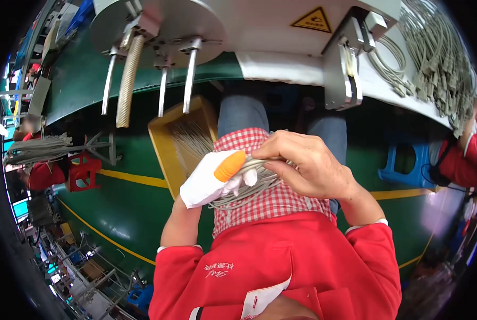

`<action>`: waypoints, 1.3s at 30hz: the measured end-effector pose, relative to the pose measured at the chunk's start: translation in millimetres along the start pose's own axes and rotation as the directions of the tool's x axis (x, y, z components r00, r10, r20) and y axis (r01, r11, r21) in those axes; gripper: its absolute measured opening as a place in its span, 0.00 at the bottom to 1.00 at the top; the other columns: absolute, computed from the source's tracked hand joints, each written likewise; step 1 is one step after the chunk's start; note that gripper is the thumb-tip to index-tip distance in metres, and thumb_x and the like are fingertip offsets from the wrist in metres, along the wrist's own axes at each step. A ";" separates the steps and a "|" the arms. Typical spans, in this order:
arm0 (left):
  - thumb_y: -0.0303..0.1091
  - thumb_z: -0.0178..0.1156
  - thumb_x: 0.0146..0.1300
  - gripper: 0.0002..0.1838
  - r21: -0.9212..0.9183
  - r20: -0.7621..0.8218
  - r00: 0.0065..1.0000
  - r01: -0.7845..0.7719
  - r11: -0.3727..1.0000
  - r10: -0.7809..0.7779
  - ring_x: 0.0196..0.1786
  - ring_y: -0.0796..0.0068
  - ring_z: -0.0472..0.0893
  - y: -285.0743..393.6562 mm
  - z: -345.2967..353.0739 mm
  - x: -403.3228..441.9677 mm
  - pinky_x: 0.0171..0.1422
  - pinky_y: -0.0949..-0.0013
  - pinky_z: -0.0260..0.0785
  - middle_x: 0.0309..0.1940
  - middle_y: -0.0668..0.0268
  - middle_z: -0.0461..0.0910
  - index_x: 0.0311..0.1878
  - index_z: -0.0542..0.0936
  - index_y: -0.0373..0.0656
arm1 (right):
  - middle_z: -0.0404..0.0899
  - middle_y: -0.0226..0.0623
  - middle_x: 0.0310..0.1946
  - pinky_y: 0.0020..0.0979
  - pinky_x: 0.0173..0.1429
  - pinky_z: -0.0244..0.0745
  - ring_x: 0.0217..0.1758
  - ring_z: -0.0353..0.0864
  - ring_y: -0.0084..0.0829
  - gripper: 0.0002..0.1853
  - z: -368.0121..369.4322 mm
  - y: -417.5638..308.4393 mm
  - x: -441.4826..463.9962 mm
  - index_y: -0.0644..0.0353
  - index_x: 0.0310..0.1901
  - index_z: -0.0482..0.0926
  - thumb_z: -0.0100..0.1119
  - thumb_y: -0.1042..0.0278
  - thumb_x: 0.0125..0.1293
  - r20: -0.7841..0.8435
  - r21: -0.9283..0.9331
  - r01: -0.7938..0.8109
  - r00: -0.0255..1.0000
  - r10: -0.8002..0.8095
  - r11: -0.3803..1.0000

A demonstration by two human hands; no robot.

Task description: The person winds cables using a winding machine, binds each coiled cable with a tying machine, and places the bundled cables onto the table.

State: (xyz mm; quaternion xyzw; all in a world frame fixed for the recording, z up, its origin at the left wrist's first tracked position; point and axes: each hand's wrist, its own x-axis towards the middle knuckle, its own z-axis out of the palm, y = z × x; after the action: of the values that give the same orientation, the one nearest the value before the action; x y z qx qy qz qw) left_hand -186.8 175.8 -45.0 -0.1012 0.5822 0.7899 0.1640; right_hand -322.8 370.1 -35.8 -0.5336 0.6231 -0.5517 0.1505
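Observation:
My left hand (pixel 217 176), in a white glove with an orange thumb cover, is closed around a bundle of grey cables (pixel 249 188) over my lap. My bare right hand (pixel 302 162) pinches cable ends beside the left thumb, fingers bent and closed. The rest of the bundle droops across the red-and-white checked apron (pixel 281 205). Exactly what lies between the right fingertips is partly hidden.
Ahead stands a machine with a round disc (pixel 158 32) bearing metal rods and a clamp unit (pixel 345 69). Grey cables (pixel 441 64) lie at the right. A yellow box (pixel 166 154) with cables sits by my legs; a blue stool (pixel 406 165) is at right.

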 end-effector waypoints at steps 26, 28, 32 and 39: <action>0.32 0.59 0.67 0.14 0.577 -0.243 0.759 -0.387 0.719 0.604 0.38 0.74 0.77 39.8 78.7 215.1 0.45 0.70 0.71 0.35 0.61 0.78 0.50 0.69 0.38 | 0.75 0.26 0.26 0.14 0.26 0.59 0.25 0.68 0.10 0.07 -115.2 88.3 -2.3 0.64 0.38 0.72 0.61 0.72 0.66 -0.686 0.095 -0.178 0.701 0.194 0.979; 0.31 0.60 0.65 0.13 0.539 -0.284 0.747 -0.395 0.744 0.602 0.35 0.75 0.76 41.9 78.1 221.3 0.43 0.70 0.70 0.33 0.62 0.77 0.47 0.69 0.37 | 0.77 0.28 0.27 0.14 0.27 0.61 0.26 0.70 0.10 0.08 -118.9 94.8 -0.1 0.65 0.39 0.72 0.61 0.71 0.66 -0.661 0.176 -0.226 0.694 0.285 0.958; 0.34 0.56 0.70 0.11 0.633 -0.240 0.771 -0.336 0.698 0.590 0.38 0.83 0.78 43.4 74.7 224.0 0.40 0.77 0.71 0.36 0.64 0.79 0.48 0.69 0.38 | 0.75 0.29 0.26 0.18 0.30 0.68 0.27 0.72 0.15 0.07 -118.4 96.1 10.5 0.65 0.36 0.70 0.60 0.77 0.65 -0.640 0.427 -0.198 0.623 0.450 0.882; 0.28 0.60 0.64 0.11 0.646 -0.235 0.696 -0.410 0.644 0.678 0.35 0.72 0.80 38.4 74.2 232.0 0.42 0.70 0.71 0.32 0.58 0.80 0.45 0.70 0.37 | 0.74 0.28 0.25 0.18 0.29 0.67 0.26 0.72 0.15 0.06 -117.3 103.8 9.5 0.64 0.35 0.70 0.59 0.78 0.65 -0.644 0.485 -0.129 0.617 0.453 0.865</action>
State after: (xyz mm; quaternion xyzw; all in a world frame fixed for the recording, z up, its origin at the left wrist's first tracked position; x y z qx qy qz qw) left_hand -413.7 269.0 -70.0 -0.0469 0.8051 0.5527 -0.2100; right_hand -469.3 405.5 -79.4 -0.1108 0.5855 -0.7993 0.0780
